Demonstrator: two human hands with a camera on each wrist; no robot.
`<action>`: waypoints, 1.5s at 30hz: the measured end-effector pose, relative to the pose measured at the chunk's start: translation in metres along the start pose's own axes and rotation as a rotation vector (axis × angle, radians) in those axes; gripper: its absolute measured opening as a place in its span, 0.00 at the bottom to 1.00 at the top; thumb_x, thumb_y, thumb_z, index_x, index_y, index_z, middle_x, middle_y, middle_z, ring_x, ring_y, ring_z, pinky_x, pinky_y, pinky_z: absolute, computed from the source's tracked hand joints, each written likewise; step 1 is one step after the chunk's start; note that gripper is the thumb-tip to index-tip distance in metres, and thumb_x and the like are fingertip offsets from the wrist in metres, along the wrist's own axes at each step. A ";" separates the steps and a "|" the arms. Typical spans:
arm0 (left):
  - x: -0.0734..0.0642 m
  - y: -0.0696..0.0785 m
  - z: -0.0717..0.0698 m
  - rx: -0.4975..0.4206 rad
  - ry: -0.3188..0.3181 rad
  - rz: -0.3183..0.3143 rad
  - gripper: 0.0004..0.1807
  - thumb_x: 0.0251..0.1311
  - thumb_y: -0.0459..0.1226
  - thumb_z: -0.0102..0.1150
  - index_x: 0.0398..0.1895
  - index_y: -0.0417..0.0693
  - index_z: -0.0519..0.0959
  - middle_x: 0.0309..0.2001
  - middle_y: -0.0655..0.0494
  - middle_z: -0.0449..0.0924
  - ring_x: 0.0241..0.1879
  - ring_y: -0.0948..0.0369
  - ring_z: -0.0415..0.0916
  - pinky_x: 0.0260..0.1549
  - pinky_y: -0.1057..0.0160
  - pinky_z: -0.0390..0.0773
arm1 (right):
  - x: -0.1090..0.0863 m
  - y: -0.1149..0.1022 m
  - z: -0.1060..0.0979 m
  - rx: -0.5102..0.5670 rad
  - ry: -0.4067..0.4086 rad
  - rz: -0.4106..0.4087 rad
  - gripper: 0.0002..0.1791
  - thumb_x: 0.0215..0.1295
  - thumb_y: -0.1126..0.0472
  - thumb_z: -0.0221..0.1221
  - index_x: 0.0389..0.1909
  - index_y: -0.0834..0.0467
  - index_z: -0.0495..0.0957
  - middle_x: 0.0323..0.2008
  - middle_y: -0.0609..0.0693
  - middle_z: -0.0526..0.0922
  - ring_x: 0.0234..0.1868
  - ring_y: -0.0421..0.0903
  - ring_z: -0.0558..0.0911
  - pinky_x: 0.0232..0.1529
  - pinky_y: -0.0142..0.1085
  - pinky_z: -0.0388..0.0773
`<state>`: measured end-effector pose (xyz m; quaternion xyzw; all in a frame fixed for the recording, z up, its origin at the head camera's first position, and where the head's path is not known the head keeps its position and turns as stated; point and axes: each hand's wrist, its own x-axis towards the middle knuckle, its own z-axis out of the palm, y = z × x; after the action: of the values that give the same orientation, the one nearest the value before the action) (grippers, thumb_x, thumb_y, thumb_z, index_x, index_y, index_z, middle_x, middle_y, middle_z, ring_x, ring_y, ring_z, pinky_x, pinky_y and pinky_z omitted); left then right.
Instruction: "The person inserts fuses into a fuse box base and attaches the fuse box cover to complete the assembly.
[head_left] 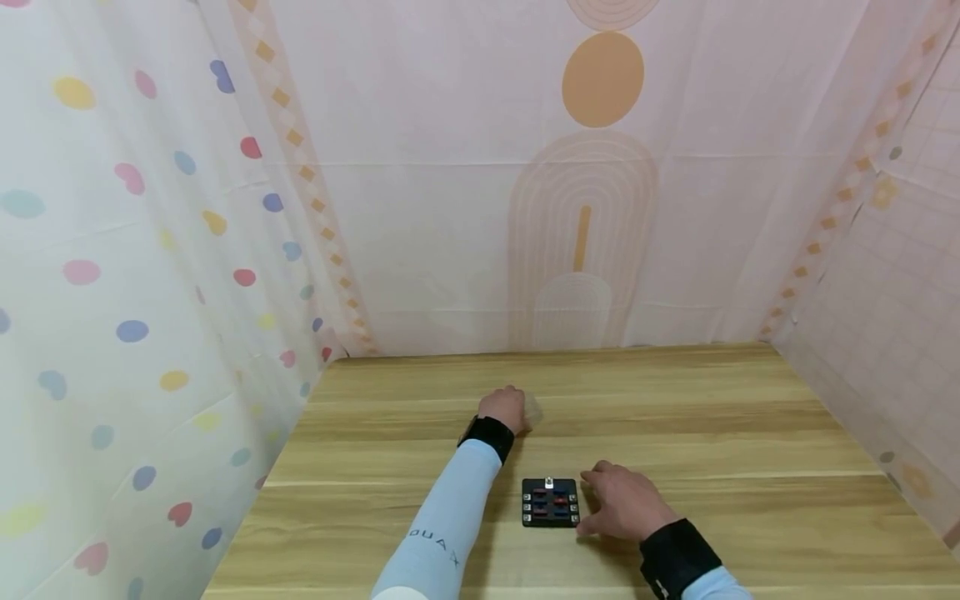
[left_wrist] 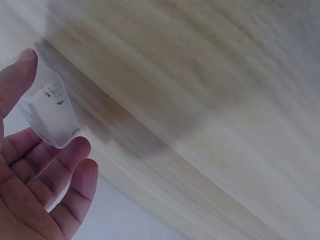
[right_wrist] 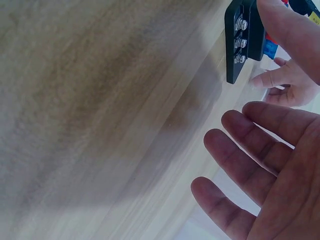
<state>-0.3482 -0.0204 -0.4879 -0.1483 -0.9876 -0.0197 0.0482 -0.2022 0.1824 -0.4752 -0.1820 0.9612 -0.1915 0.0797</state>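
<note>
A black fuse block (head_left: 551, 503) with red and blue fuses and metal screw terminals lies face up on the wooden table. My right hand (head_left: 628, 504) is at its right edge, fingers spread and gently bent. In the right wrist view the thumb overlaps the fuse block (right_wrist: 244, 42); whether it touches I cannot tell. Farther back, my left hand (head_left: 504, 408) pinches a clear plastic cover (left_wrist: 52, 110) between thumb and fingers. Dark marks show on that cover. From the head view, the hand hides part of it.
The wood-grain table (head_left: 750, 433) reaches back to a patterned curtain (head_left: 435, 250). A dotted curtain (head_left: 150, 400) hangs along the left side, and a pale checked one (head_left: 885, 333) along the right.
</note>
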 end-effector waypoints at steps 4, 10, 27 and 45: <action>-0.003 -0.002 -0.005 0.011 -0.012 0.004 0.22 0.47 0.47 0.78 0.41 0.44 0.84 0.34 0.52 0.81 0.35 0.55 0.80 0.33 0.57 0.81 | 0.000 -0.001 0.001 -0.001 0.005 0.001 0.42 0.41 0.45 0.78 0.56 0.66 0.79 0.49 0.58 0.80 0.49 0.57 0.79 0.51 0.54 0.75; -0.010 -0.002 -0.013 0.025 -0.032 0.000 0.22 0.48 0.46 0.77 0.43 0.44 0.83 0.37 0.52 0.82 0.38 0.55 0.80 0.35 0.57 0.81 | 0.002 -0.002 0.001 -0.014 0.007 0.000 0.42 0.41 0.46 0.79 0.55 0.66 0.79 0.48 0.57 0.80 0.48 0.56 0.79 0.51 0.54 0.75; -0.024 -0.005 -0.019 -0.036 -0.017 0.035 0.22 0.45 0.45 0.80 0.39 0.44 0.83 0.34 0.54 0.81 0.34 0.58 0.79 0.34 0.58 0.81 | -0.001 -0.004 0.001 -0.007 0.014 0.011 0.40 0.42 0.48 0.79 0.54 0.66 0.79 0.48 0.58 0.80 0.49 0.57 0.80 0.50 0.54 0.76; -0.037 -0.010 -0.018 -0.083 -0.021 0.055 0.18 0.54 0.48 0.73 0.36 0.45 0.80 0.29 0.56 0.75 0.33 0.58 0.75 0.36 0.57 0.78 | 0.002 -0.004 0.000 -0.013 0.023 0.011 0.40 0.40 0.49 0.79 0.55 0.66 0.80 0.49 0.58 0.80 0.49 0.57 0.80 0.51 0.53 0.76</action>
<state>-0.3142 -0.0419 -0.4742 -0.1774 -0.9819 -0.0576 0.0320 -0.2029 0.1787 -0.4738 -0.1750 0.9643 -0.1868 0.0685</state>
